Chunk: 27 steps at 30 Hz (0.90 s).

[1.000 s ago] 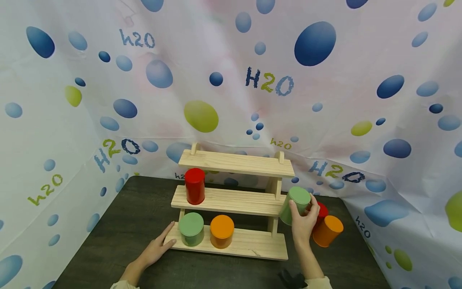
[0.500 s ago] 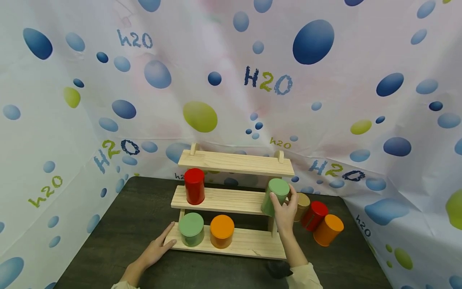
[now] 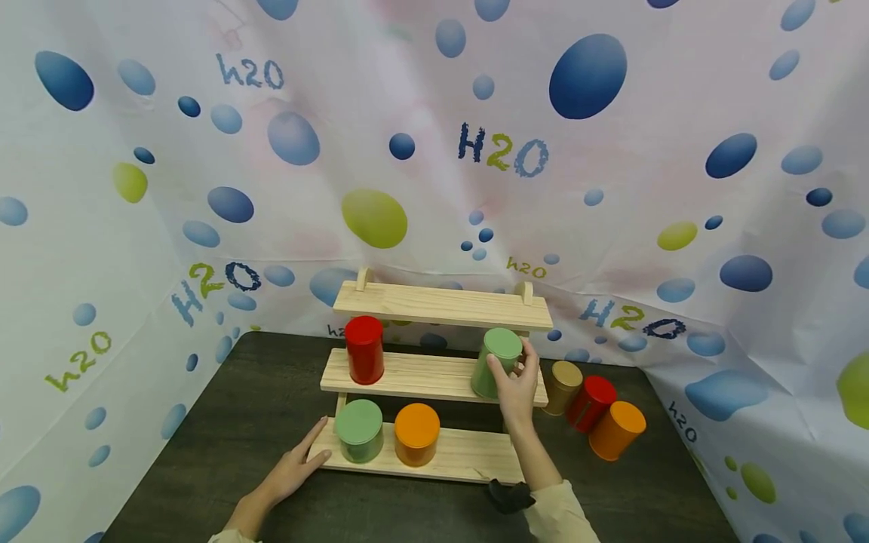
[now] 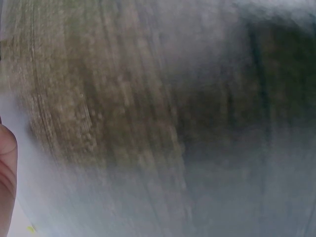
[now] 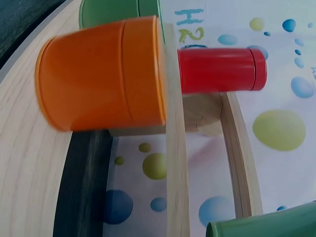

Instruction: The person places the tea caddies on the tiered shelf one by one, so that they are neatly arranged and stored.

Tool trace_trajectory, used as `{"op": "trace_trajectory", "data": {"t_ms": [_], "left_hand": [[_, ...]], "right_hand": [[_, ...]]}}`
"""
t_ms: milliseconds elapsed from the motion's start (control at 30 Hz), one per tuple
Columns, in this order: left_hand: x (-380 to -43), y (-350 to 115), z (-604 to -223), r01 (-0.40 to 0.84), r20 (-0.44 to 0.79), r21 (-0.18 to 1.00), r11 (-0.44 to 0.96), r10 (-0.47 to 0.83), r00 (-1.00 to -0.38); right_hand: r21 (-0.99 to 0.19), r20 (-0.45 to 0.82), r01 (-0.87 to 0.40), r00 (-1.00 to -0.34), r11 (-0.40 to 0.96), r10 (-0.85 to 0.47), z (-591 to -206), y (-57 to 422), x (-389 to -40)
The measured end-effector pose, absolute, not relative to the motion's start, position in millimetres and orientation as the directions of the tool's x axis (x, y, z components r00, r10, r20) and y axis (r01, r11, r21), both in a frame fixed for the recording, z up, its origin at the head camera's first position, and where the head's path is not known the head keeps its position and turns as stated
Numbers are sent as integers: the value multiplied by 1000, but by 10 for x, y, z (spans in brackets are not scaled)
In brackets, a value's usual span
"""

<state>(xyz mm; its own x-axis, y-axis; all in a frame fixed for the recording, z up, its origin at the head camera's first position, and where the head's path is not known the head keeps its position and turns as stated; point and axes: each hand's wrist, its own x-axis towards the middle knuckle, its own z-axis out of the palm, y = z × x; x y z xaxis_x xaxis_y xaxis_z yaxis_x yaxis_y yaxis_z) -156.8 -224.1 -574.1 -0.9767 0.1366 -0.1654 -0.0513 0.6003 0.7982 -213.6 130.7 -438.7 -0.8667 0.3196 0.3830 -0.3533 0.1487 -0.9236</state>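
Inside the grip of the right hand (image 3: pixel 519 388), between thumb (image 3: pixel 498 368) and fingers (image 3: pixel 530 360), a tall green canister (image 3: pixel 495 365).

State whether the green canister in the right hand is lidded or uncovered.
Lidded: in the head view, a paler green lid covers the top of the green canister gripped by the right hand.

My left wrist feed's mostly a blurry, streaky surface (image 4: pixel 98 98), brown toward the left, darker on the right, greyish along the bottom, and honestly I can't tell what it is. Bit of left hand (image 4: pixel 6 182) at the left edge, plus a yellow-green speck (image 4: pixel 30 229) bottom left.
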Motion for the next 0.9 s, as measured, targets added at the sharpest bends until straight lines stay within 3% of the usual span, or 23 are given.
{"op": "trace_trajectory", "data": {"t_ms": [300,900], "left_hand": [[-1576,-2265,-5751,-56,-178,793,606,142,-974],[-1600,-2245,-5747,-82,-196,786,612,122,-973]], "right_hand": [[-902,431,-410,-869,135,243,-4099,955,-2016],[-899,424,-407,-902,161,82,-4024,586,-2063]]}}
